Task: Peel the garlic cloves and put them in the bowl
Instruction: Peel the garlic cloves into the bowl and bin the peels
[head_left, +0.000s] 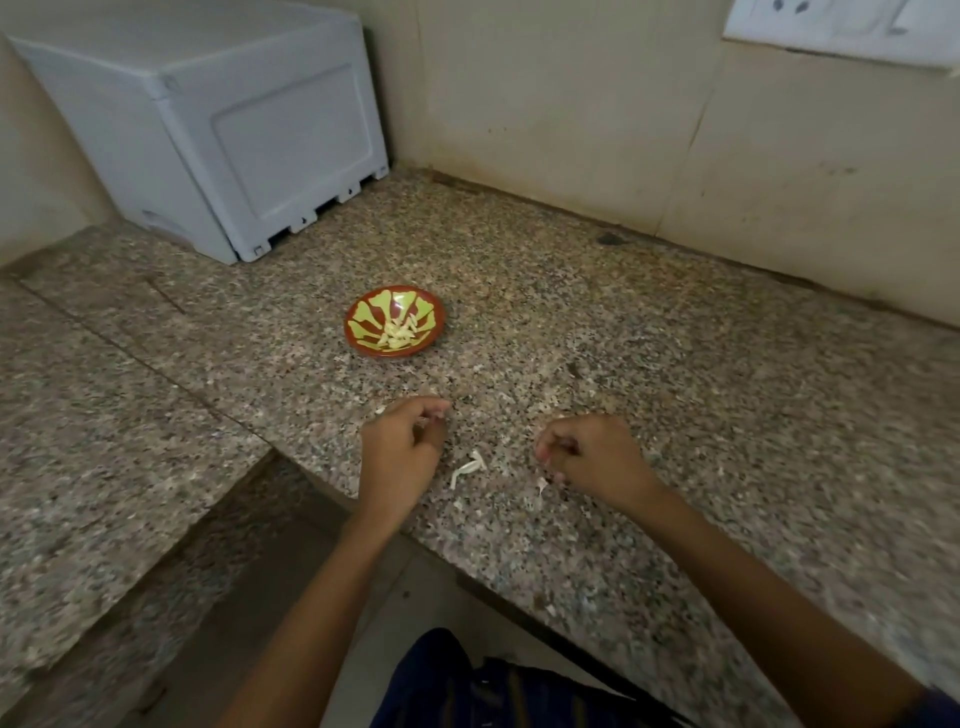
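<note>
Seen from above, at the front edge of a speckled granite counter (649, 364): garlic peeling under way. Set back toward the middle of the counter, well clear of both hands, a small red-and-green patterned bowl (358, 335), already holding a loose heap of pale peeled garlic cloves (399, 334) at its bottom. Probably kept at that remove so that husk falls on the stone rather than among the clean cloves.

Nearer the front edge, left hand (397, 452) with fingers curled in toward the thumb, tips close together as if pinching something small; whether a clove sits between them, impossible to tell. Right hand (597, 460) likewise curled, knuckles up, fingertips tucked under and out of view; contents, if any, hidden.

Between the two hands, flat on the counter, a curled strip of white garlic skin (467, 467). More pale scraps (540, 486) just beside the right hand, toward the front edge. Likely dropped where the peeling happens, within easy reach for clearing later.

At the back left corner, against the wall, a grey-white plastic box (218, 130), well apart from the work. High on the right wall, a white switch plate (841, 31).

Judged from the filled bowl and scattered skins: well along, no unpeeled cloves plainly visible.
</note>
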